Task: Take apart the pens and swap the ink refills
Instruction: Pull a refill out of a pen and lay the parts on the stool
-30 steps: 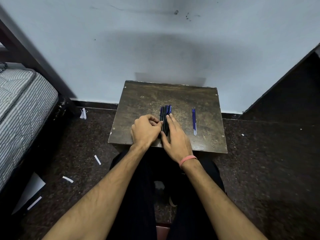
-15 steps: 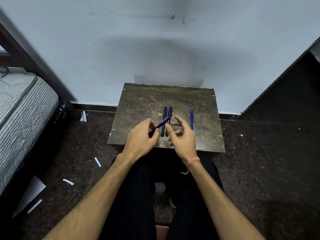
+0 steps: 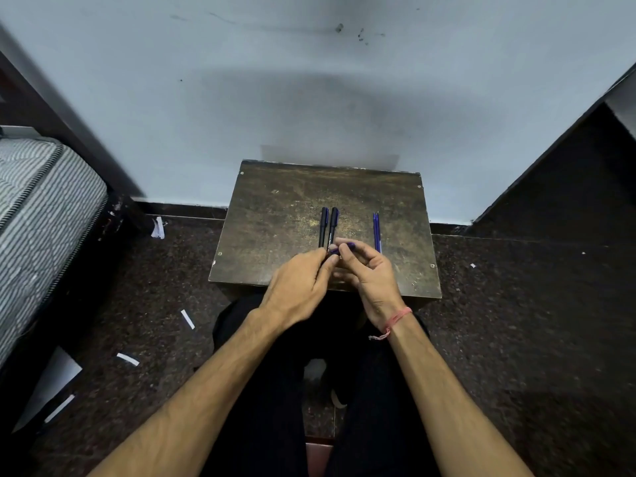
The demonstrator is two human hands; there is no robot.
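Blue plastic shows between my two hands: one pen (image 3: 340, 248) is held up off the table (image 3: 275, 218), just above its near edge, with its long axis running roughly left to right, slightly tilted. My left hand (image 3: 299, 287) pinches the left end with curled fingers, and my right hand (image 3: 370, 270) pinches the right end between thumb and forefinger, its other fingers loosely bent. So both hands are closed on that same pen, one at each end, and neither is nearer than the other; I judge the coming move to be a pull or twist along that axis, the hands drawing apart to left and right to separate the barrel. How much of the pen is already loosened I cannot tell, since the fingers hide the joint. Two dark pens (image 3: 328, 227) lie side by side on the table just beyond my fingertips, pointing away from me toward the far edge, touching or nearly so. Two thin blue refills (image 3: 377, 230) lie parallel to them nearer the right edge, just past my right hand's knuckles. I'd keep the pull short so my right hand does not knock those refills off the right side
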